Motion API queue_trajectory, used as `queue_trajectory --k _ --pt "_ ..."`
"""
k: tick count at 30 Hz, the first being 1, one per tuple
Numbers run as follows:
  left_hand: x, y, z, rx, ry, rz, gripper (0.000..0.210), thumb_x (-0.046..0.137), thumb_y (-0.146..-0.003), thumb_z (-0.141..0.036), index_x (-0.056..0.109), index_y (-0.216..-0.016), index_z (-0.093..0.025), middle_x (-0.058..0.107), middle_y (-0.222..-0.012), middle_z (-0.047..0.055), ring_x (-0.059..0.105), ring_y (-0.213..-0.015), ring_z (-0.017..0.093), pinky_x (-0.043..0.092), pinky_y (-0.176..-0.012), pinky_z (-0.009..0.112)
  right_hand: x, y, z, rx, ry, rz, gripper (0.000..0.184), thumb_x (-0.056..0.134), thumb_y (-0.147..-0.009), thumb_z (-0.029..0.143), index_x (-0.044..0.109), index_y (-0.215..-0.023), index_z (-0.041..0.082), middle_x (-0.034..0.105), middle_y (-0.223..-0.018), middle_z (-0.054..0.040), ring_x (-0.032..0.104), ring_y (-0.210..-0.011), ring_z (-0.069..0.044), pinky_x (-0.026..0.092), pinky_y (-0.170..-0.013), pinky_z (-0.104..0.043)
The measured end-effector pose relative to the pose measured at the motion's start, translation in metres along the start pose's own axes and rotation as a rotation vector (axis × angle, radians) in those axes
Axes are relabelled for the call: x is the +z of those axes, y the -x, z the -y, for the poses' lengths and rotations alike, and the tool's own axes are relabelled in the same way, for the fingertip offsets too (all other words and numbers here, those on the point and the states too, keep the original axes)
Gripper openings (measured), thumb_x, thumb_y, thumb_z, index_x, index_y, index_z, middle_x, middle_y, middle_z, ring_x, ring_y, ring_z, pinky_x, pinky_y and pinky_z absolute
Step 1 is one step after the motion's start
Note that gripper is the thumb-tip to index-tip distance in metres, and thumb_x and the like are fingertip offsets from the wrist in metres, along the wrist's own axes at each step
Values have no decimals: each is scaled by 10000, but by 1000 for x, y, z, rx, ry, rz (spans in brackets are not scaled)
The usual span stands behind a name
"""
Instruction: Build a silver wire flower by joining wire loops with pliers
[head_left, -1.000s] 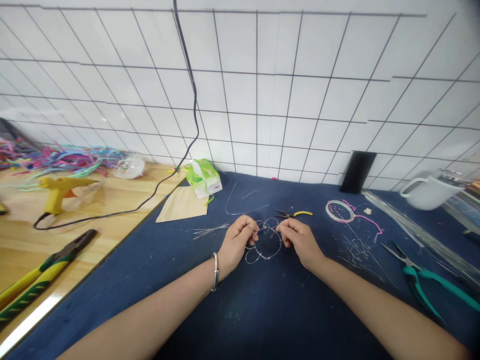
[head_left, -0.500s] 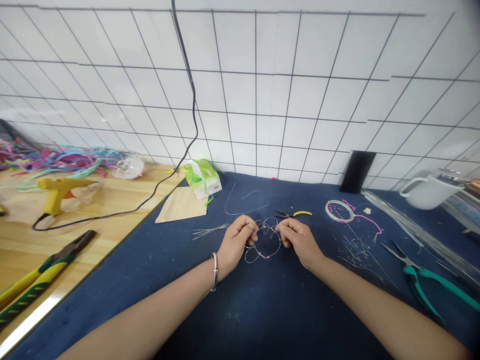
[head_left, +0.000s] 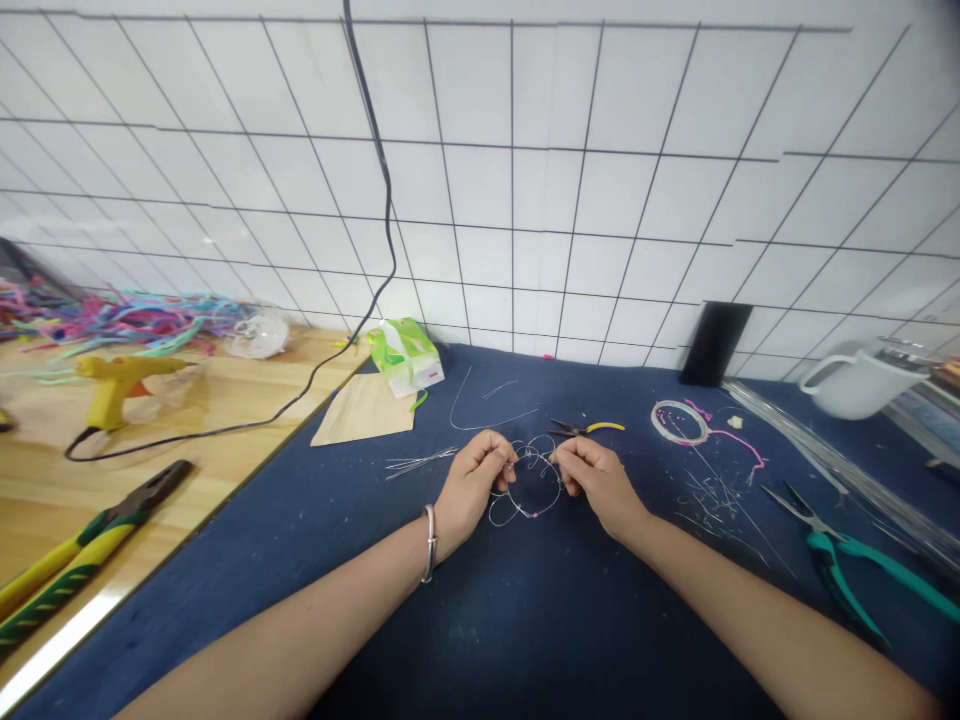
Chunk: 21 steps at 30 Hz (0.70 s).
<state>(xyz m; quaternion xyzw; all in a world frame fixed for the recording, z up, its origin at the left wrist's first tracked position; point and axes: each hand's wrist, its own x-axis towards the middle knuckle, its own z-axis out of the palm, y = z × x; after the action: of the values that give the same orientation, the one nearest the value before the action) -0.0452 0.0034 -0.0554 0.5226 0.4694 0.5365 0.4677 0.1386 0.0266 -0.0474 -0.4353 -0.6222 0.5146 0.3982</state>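
Note:
Between my two hands is a thin silvery wire ring with several small loops bent around it and a few tiny pink beads. My left hand, below which a metal bangle circles the wrist, pinches the ring's left side. On the opposite side, my right hand pinches the wire between thumb and forefinger. The exact spots under the fingertips are hidden. Just beyond the right hand lie small pliers with yellow handles. Loose straight wires lie left of my left hand.
At right are teal-handled pliers, wire offcuts, a round dish, a wire bundle and a white mug. At left are large pliers, a yellow glue gun with its black cord, and a tissue pack.

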Motion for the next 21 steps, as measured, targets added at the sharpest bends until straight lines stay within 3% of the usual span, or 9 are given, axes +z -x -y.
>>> queue_trajectory --k 21 --pt "1 -1 -2 -7 45 7 196 454 -849 -314 538 -751 -166 558 -608 -4 485 -528 96 375 -516 212 -1 0 -1 -16 31 -13 202 490 -819 359 539 -736 181 468 -572 41 429 -502 -87 352 -508 -221"
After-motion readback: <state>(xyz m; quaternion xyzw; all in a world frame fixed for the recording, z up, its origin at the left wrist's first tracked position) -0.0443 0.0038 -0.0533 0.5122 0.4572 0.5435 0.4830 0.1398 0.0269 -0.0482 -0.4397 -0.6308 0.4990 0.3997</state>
